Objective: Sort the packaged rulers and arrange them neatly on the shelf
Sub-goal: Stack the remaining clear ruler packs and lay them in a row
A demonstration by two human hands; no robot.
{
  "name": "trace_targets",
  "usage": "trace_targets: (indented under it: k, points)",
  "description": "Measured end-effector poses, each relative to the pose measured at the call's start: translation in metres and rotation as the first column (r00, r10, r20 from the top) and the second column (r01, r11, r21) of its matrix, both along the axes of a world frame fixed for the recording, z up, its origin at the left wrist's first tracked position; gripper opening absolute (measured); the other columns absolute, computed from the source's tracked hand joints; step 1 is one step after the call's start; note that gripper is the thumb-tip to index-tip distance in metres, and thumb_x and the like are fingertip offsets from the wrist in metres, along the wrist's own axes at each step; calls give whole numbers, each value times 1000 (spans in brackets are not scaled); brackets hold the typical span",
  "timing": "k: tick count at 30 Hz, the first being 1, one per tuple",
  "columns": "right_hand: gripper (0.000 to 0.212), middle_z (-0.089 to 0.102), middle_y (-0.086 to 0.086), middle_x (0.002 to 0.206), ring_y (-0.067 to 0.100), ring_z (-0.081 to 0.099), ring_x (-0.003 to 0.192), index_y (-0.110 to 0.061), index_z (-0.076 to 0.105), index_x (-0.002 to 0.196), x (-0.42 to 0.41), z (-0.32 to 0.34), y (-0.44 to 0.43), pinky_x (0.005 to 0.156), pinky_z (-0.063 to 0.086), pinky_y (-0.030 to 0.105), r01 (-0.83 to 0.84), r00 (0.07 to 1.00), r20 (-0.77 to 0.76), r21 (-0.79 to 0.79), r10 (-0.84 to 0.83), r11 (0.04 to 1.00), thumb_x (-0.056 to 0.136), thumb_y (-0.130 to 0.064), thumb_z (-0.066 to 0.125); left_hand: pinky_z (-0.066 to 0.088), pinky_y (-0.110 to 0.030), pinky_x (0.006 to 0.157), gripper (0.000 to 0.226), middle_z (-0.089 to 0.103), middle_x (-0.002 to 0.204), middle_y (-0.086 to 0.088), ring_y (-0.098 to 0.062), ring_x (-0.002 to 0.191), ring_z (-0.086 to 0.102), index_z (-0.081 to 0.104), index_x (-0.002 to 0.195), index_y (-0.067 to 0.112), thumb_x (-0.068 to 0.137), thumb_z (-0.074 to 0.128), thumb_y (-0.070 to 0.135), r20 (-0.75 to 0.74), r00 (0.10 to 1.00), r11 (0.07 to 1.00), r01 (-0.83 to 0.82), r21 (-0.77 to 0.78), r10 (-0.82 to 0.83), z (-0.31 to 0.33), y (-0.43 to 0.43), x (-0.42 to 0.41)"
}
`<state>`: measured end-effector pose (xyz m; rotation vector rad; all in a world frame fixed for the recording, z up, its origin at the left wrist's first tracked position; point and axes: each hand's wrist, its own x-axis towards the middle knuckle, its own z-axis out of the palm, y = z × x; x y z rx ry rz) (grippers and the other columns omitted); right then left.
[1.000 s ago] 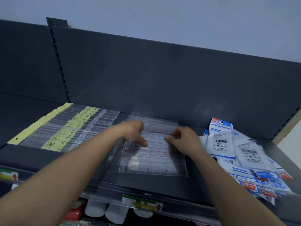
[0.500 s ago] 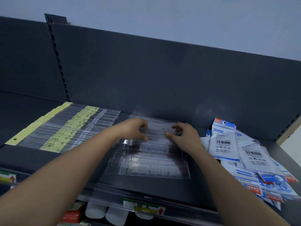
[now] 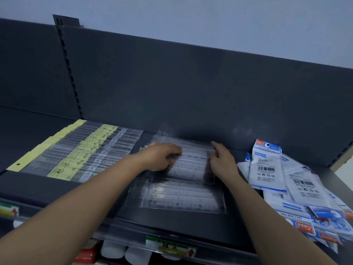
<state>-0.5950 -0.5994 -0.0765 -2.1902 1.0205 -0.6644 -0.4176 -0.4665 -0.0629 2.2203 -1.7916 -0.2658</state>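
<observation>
A fanned pile of clear-packaged rulers [image 3: 181,197] lies mid-shelf. Its upper bundle [image 3: 191,165] sits near the back panel, between my hands. My left hand [image 3: 159,157] curls its fingers over the bundle's left part. My right hand [image 3: 222,162] grips the right end, index finger stretched toward the back. A neat row of rulers with yellow labels [image 3: 76,155] lies to the left. White-and-blue geometric set packs [image 3: 267,167] are heaped loosely on the right.
The dark shelf [image 3: 57,190] has a tall back panel [image 3: 191,92] and a clear front rail with a green price tag [image 3: 170,245]. White bottles [image 3: 112,249] and a red item [image 3: 87,256] stand on the shelf below.
Both hands have slid farther back with the upper bundle of clear rulers, and my right hand has shifted to its right end. The lower packets stayed in place.
</observation>
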Motion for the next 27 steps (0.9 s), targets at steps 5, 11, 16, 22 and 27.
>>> trace_targets:
  k: [5,11,16,22,27]
  points:
    - [43,33,7,155,18,24,146,-12,43,144,-1,-2,1,115,18,28,-14,1000,-20,24,15,1000,102,-13,36,20,-30,117,42,35,153,7,-12,142,29,43,143,22,102,43,26,-81,993,996,87,33,-84,-3,3,-9]
    - [41,22,9,159,21,20,147,-12,48,136,1,-6,5,116,21,40,-16,971,-239,-43,5,999,104,-29,30,-6,-50,118,68,-1,162,5,-13,148,-7,15,154,26,96,31,59,6,996,984,-93,149,93,-5,8,-10]
    - [32,61,10,118,30,53,119,-11,56,94,-1,-5,7,96,35,40,66,968,-232,-130,-95,989,103,-29,31,-2,-49,119,84,-16,160,-8,-23,147,-16,3,155,20,91,32,67,25,976,951,-217,222,217,-11,13,-11]
    - [31,60,8,98,29,57,96,-8,65,81,-5,-8,9,77,35,33,129,954,-217,-322,-206,938,97,-27,46,0,-49,119,80,-11,161,-11,-27,147,-15,12,154,18,92,32,65,-18,962,943,-265,202,274,-5,15,-11]
    - [24,65,10,106,30,58,99,-13,68,101,-6,-3,9,80,38,34,197,945,-203,-274,-257,941,94,-21,46,2,-49,119,74,-4,162,-9,-32,148,-7,17,153,24,93,33,64,-28,947,929,-308,205,320,-6,15,-11]
